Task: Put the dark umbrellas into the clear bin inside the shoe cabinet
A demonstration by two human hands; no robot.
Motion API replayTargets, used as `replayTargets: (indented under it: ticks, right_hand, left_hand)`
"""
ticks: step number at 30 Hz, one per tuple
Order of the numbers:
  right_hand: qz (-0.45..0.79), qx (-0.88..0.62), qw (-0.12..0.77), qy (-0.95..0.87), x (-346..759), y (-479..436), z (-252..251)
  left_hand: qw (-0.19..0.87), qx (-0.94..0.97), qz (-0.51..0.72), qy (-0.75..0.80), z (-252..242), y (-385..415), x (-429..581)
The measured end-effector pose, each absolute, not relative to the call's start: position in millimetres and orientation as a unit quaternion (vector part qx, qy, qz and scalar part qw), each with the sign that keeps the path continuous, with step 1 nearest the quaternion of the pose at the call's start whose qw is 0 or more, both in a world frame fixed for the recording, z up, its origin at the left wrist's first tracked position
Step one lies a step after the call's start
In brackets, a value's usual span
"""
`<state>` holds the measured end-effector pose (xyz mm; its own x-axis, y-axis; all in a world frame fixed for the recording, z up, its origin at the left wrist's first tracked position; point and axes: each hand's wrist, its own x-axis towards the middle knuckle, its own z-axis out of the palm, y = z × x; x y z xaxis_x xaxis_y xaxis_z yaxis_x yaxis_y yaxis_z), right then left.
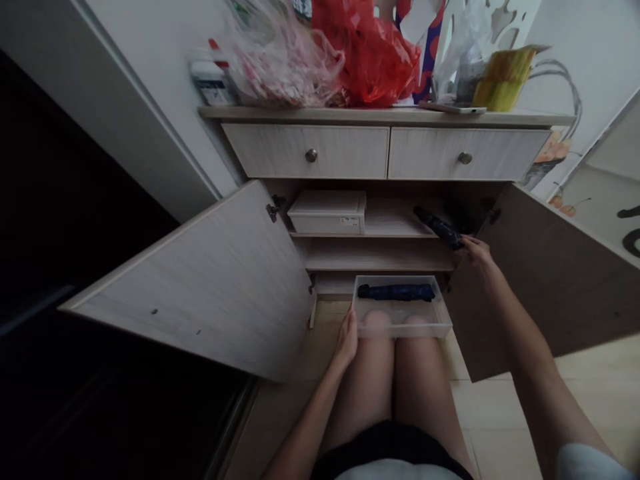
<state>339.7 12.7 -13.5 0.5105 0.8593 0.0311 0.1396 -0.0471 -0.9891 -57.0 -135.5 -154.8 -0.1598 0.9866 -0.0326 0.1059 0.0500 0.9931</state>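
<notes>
A clear plastic box (pixel 403 330) rests on my knees, with a folded dark blue umbrella (pixel 396 292) lying along its far side. My left hand (pixel 349 335) is closed on the box's left wall; part of its fingers is hidden. At the right of the cabinet's upper shelf (pixel 393 217), my right hand (pixel 475 250) grips one end of a folded black umbrella (pixel 437 227). That umbrella slants up and to the left, over the shelf's front edge. Whether it touches the shelf I cannot tell.
Both cabinet doors stand wide, the left door (pixel 215 287) and the right door (pixel 555 280) flanking my legs. A white lidded box (pixel 327 212) occupies the upper shelf's left side. Above two drawers, the cabinet top carries a red plastic bag (pixel 367 60), a phone (pixel 453 108) and a yellow package (pixel 503 79).
</notes>
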Motion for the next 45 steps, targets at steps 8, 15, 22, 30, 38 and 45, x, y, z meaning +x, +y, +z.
replayTargets:
  ticks: [8, 15, 22, 30, 38, 45]
  right_hand:
    - [0.508, -0.587, 0.499, -0.386, 323.5, -81.5, -32.3]
    - [0.557, -0.559, 0.402, -0.464, 295.6, -112.0, -42.7]
    - [0.447, -0.538, 0.335, -0.632, 276.5, -109.0, -54.2]
    - [0.194, -0.506, 0.188, -0.819, 262.5, -102.2, -55.6]
    - [0.123, -0.530, 0.044, -0.838, 253.5, -88.9, -56.9]
    - [0.027, -0.738, 0.268, -0.618, 320.1, 8.8, -17.7]
  left_hand:
    - [0.441, 0.473, 0.494, 0.582, -152.5, -135.8, -54.5]
    - [0.441, 0.481, 0.472, 0.592, -144.8, -138.5, -52.7]
    - [0.442, 0.481, 0.478, 0.587, -144.6, -138.4, -54.9]
    - [0.444, 0.486, 0.477, 0.583, -147.4, -135.6, -56.8]
    - [0.441, 0.487, 0.474, 0.587, -141.1, -136.0, -55.7]
    - [0.468, 0.470, 0.450, 0.598, -139.1, -140.6, -55.4]
